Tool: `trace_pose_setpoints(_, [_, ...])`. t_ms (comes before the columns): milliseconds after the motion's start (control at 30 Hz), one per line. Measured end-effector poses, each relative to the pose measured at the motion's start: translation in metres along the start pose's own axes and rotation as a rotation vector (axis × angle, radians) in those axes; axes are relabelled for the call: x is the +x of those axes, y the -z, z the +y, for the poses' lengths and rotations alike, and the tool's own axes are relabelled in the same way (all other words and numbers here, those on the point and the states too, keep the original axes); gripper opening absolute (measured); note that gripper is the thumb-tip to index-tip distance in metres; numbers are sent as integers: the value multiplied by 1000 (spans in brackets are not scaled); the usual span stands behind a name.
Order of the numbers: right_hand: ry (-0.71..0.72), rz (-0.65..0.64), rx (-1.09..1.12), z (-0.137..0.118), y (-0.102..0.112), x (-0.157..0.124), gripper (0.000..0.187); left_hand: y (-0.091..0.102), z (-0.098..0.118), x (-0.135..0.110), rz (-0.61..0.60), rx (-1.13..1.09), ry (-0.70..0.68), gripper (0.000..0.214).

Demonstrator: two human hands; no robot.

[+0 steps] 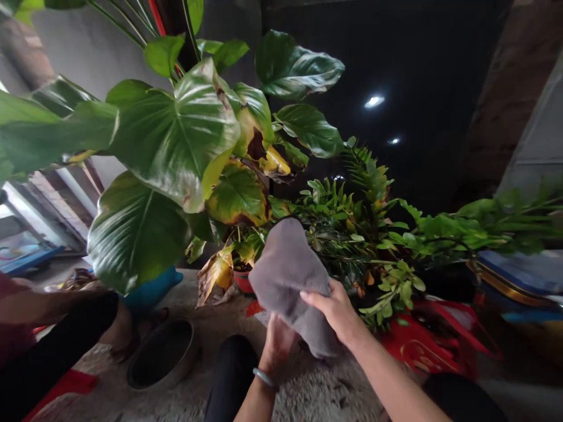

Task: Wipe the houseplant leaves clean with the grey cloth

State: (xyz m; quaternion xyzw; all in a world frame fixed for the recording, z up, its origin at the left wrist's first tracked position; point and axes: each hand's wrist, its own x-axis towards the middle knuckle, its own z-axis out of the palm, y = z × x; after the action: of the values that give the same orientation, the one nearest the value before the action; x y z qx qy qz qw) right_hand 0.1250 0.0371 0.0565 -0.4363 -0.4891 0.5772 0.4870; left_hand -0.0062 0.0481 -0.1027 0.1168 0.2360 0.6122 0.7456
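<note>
Head view: nearest to us, our left hand is reaching up in front of the red plant pot, a pale bangle circling its wrist. Its fingers are partly disappearing behind a grey cloth, so we cannot tell how firmly they are closing. Our right hand, farther right of the pot, is grasping that cloth, its thumb pressing on the near face. The cloth itself is spreading over our hands, in front of the pot and to its right. It is looking light, soft and limp, probably neither slippery nor fragile; we are judging that a loose edge would fold or droop, so a broad hold with the palm behind and the thumb on top should suit it best. To the near left of the pot, a round basin is standing on the ground; to the right, a red bag is lying crumpled. Above and left of the pot, a big-leaved plant is spreading, some leaves yellowing, and behind everything a dark glossy panel is reflecting lights.
</note>
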Motion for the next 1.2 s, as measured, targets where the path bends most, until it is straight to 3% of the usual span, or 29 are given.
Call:
trace_pose_setpoints(100, [-69, 174, 8, 21, -2, 7, 31, -2, 2, -1, 85, 28, 45, 42])
trace_pose_setpoints(267, [-326, 212, -96, 66, 26, -50, 32, 1, 11, -2, 34, 75, 175, 57])
trace_pose_setpoints(333, [-348, 233, -142, 60, 41, -64, 41, 2, 12, -1, -7, 96, 202, 59])
trace_pose_setpoints(400, [-305, 255, -124, 37, 51, -61, 46, 1, 10, 0, -2, 99, 155, 55])
trace_pose_setpoints(500, [-186, 319, 55, -1, 57, -30, 44, -1, 3, 0, 31, 127, 65, 43])
trace_pose_setpoints(567, [-139, 395, 208, -11, 55, -10, 44, -3, -1, 0, 70, 175, 30, 35])
trace_pose_setpoints(667, [-224, 424, 313, 10, 49, -9, 45, -6, -2, 1, 157, 239, 0, 37])
trace_pose_setpoints(767, [-365, 369, 204, 49, 49, -42, 41, -9, -1, 2, 189, 284, -5, 40])
trace_pose_setpoints(833, [-395, 363, 109, 62, 57, -64, 39, -12, 0, 2, 204, 329, 1, 41])
trace_pose_setpoints(933, [-350, 406, 85, 43, 76, -66, 43, -13, 0, 2, 209, 424, -10, 38])
trace_pose_setpoints(1100, [-136, 650, 407, -16, 89, -9, 35, -12, -3, 1, 187, 503, -18, 30])
trace_pose_setpoints(1200, [-267, 633, 493, 1, 76, -5, 27, -10, -3, 1, 166, 508, -20, 28])
